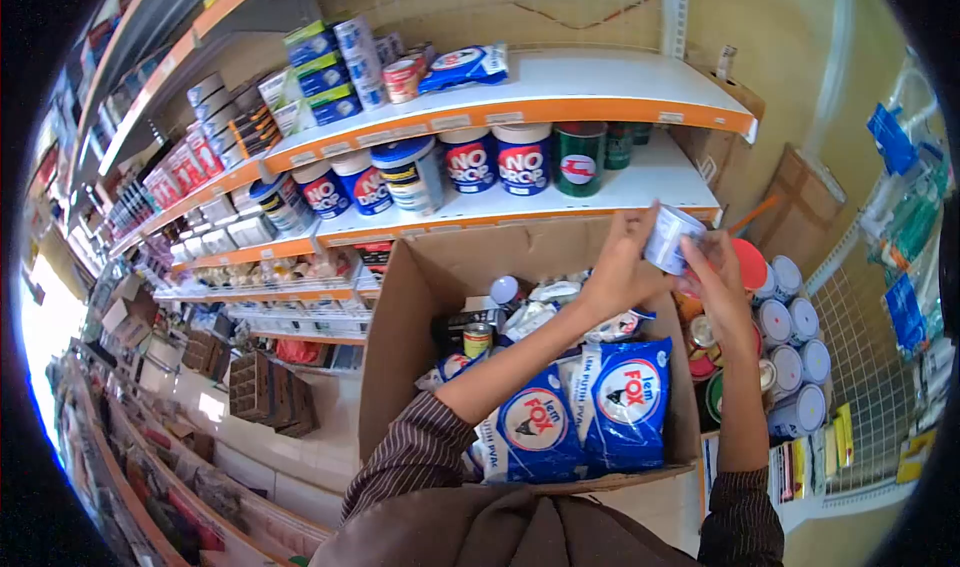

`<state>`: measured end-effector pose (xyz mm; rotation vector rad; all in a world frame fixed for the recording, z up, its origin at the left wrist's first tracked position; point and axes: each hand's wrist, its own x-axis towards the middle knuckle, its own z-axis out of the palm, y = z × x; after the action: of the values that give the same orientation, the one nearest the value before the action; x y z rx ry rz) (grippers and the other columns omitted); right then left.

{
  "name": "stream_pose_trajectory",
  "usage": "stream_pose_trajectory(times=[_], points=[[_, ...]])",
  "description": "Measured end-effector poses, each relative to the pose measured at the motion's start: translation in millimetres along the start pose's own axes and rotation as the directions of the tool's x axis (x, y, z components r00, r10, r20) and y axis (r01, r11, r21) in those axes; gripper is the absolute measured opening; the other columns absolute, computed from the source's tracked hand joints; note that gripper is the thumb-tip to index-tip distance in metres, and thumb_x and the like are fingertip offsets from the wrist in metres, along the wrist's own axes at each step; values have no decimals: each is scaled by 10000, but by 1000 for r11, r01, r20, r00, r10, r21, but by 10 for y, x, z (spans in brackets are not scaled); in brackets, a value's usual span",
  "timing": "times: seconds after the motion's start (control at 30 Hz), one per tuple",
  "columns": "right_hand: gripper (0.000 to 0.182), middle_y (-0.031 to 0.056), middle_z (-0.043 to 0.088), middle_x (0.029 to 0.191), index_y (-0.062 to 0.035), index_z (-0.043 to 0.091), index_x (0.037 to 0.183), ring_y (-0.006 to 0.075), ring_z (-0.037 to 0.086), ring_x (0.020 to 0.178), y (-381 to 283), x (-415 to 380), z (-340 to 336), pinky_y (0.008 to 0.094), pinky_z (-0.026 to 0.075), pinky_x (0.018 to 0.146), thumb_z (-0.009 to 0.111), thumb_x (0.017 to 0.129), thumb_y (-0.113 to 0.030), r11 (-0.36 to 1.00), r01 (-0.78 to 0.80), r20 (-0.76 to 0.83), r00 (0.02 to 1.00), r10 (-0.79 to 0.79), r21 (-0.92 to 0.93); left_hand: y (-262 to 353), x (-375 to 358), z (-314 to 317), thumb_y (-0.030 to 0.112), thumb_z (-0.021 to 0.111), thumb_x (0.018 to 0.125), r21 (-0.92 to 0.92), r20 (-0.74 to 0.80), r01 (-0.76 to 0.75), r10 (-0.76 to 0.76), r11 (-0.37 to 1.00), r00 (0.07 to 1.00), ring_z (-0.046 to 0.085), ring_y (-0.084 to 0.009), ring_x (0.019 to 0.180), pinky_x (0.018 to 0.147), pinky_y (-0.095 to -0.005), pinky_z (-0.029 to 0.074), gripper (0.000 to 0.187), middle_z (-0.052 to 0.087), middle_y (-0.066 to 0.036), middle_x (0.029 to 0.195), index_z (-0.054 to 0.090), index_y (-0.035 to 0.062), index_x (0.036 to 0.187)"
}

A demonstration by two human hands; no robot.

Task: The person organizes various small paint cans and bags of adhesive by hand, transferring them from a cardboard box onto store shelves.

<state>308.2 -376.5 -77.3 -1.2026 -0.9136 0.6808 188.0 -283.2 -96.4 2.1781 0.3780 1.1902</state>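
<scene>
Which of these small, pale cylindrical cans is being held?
The pale can between the left hand and right hand; similar cans right of the brown cardboard box are unheld.

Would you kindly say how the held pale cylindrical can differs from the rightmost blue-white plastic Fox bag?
The pale cylindrical can is between left hand and right hand; the blue-white plastic bag sits in the cardboard box. The can is smaller than the bag. The can is rounded, the bag flattish.

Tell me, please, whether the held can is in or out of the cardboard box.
Out: the left hand and right hand hold the can up, hiding the cardboard box's far right corner.
</scene>
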Motion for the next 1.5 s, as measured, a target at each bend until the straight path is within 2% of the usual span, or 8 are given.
stream_pose_trajectory(times=[0.13,0.23,0.5,0.73,0.8,0.93,1.3,1.5], points=[[351,100,520,1019,-22,455,1043,148,534,904,-114,152,594,262,478,709,642,791,-179,996,-13,194,981,-3,85,-59,-38,-692,108,759,637,-356,-13,129,-143,925,990,497,-199,997,851,-318,434,558,464,-110,1069,484,-35,1101],[427,90,498,1072,-1,438,1151,165,522,980,-196,287,1018,283,467,783,631,799,-147,983,-40,352,936,-25,177,-97,-98,-1226,115,735,681,-551,0,256,-307,795,952,534,-192,976,847,-310,435,603,483,-96,1144,433,-16,1187],[512,119,502,1081,24,428,1153,189,533,989,-411,766,2052,288,486,836,689,738,-122,962,-90,539,840,-65,257,-421,-68,-2048,84,597,815,-713,-216,39,-272,701,938,516,-138,980,847,-264,419,341,537,-112,1063,426,-26,1089],[659,140,508,1089,36,379,1173,198,530,1001,-526,1535,2808,278,464,821,754,667,-158,957,175,408,876,-258,231,-757,440,-2678,215,619,808,-46,-561,31,-52,998,826,546,-172,914,769,-271,428,390,579,-131,970,529,-21,1106],[668,132,515,1085,37,373,1188,184,516,1027,-544,1766,2992,274,448,841,748,675,-169,945,208,354,889,-290,250,-879,581,-2863,238,646,773,369,-608,118,143,922,781,541,-287,910,755,-334,428,382,553,-182,952,554,-14,1045],[766,164,493,1149,66,338,1219,196,514,1032,-562,2283,3303,274,438,853,772,643,-192,927,334,285,884,-370,170,-1159,763,-3167,161,632,758,696,-509,100,390,711,767,446,-369,1046,871,-396,375,445,440,-230,1147,476,-18,1134],[754,151,569,1057,-68,445,1116,273,566,958,-414,3311,4053,345,438,840,827,510,-303,855,514,-8,857,-515,-71,-1595,1129,-3411,194,509,837,873,-443,271,427,405,788,246,-325,1271,991,-463,227,578,224,-187,1383,259,7,1324],[691,147,582,1041,-109,447,1142,223,582,956,-420,3466,4260,322,473,799,800,581,-305,790,604,110,797,-594,-102,-1673,1153,-3374,252,450,869,856,-459,316,320,409,829,243,-309,1276,1004,-496,208,586,154,-185,1410,208,12,1345]])
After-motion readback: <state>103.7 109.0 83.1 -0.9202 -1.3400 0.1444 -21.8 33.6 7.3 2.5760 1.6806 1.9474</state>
